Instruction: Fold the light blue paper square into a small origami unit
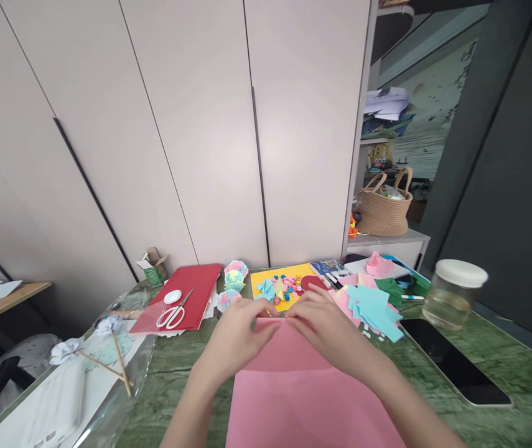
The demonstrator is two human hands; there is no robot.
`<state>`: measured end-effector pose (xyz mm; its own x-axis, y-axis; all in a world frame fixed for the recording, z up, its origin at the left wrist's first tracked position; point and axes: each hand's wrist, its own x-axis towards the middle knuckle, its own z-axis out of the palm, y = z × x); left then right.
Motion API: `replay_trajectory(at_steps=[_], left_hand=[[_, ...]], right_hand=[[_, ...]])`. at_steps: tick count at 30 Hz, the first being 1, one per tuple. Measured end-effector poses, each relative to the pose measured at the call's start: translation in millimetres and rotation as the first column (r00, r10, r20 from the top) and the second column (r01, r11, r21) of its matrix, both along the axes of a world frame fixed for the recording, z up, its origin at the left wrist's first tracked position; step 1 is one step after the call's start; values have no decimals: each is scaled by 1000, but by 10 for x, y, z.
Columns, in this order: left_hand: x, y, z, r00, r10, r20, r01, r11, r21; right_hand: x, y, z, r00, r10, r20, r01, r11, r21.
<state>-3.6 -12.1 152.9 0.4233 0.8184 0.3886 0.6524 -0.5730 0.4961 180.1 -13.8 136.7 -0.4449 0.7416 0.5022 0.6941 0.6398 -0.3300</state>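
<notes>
A large sheet of pink paper (303, 404) lies on the green table in front of me, its far part raised or folded, with a crease line across it. My left hand (244, 333) pinches the far edge of this paper near its left end. On the right, my right hand (319, 320) holds the same edge, thumb and fingers closed on it. The two hands are close together, thumbs pointing inward. Just beyond them is a yellow sheet (261, 277) bearing small pink, blue and yellow paper pieces, partly hidden by my fingers.
White scissors (171, 317) rest on a red folder (200, 286) at the left. Several paper flowers (234, 280) stand beside it. Blue paper pieces (375, 308), a black phone (455, 361) and a lidded jar (452, 295) are on the right. A white device (58, 404) lies at the left front.
</notes>
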Motion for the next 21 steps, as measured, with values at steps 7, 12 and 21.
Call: replay_trajectory(at_steps=[7, 12, 21], left_hand=[[59, 50, -53, 999, -24, 26, 25, 999, -47], [-76, 56, 11, 996, -18, 88, 23, 998, -55], [-352, 82, 102, 988, 72, 133, -66, 996, -53]], right_hand=[[29, -7, 36, 1000, 18, 25, -18, 1000, -15], [170, 30, 95, 1000, 20, 5, -20, 999, -49], [545, 84, 178, 999, -10, -42, 0, 975, -224]])
